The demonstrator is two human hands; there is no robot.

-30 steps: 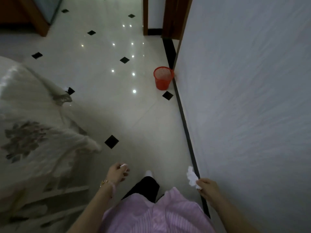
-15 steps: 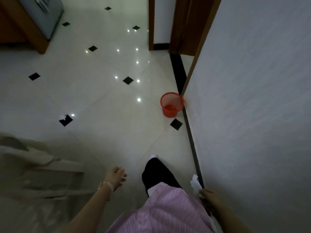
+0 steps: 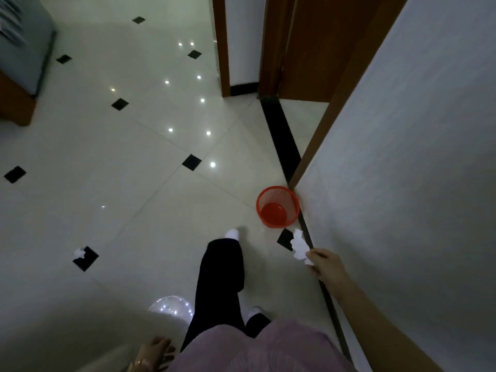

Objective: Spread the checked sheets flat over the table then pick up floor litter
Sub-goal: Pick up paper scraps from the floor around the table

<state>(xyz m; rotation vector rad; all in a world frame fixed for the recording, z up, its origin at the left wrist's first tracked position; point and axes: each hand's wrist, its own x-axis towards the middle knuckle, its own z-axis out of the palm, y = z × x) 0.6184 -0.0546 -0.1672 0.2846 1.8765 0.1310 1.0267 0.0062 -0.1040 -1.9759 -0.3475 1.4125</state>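
Observation:
My right hand (image 3: 326,265) pinches a crumpled white piece of paper (image 3: 300,246) and holds it out low, just short of the red mesh bin (image 3: 277,206) that stands on the floor against the wall. Another small white scrap of litter (image 3: 79,252) lies on a black floor diamond at the left. My left hand (image 3: 158,354) hangs at the bottom edge beside my pink top, fingers loosely curled and holding nothing. The table and the checked sheets are out of view.
A white wall (image 3: 402,183) runs close along my right, with a dark skirting strip (image 3: 281,138) and a wooden door frame (image 3: 222,44) beyond the bin. Glossy cream floor tiles (image 3: 120,157) stretch left and ahead. A grey cabinet (image 3: 24,44) stands far left.
I have walked forward: the red bin is much nearer, the draped furniture has left the view. My right hand has reached out with the paper, and my left hand has dropped lower.

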